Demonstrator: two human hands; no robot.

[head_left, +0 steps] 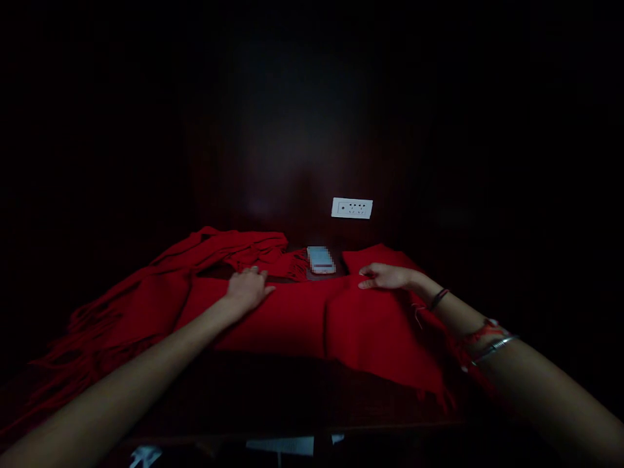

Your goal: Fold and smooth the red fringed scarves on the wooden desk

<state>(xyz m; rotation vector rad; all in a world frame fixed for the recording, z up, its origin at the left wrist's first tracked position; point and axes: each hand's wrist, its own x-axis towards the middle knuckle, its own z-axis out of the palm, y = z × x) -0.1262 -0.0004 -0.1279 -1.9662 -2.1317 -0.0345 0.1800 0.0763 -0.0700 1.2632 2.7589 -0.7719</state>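
A red fringed scarf point(277, 322) lies spread across the dark table, its right part folded over in a layer. On its far edge, left of the middle, rests my left hand point(247, 290), palm down with the thumb stretched out to the side. My right hand point(387, 276) pinches the cloth of the right part between thumb and fingers. Farther left, a bunched length of red cloth point(244, 244) with fringes lies behind the flat part. Whether the bunched and flat lengths are one piece I cannot tell.
A phone point(320, 259) with a lit, blurred screen lies beyond the scarf, near the back wall. A white socket plate point(351, 208) is set in that dark wall. Below the table's front edge point(361, 427) pale papers point(283, 446) show. The surroundings are very dark.
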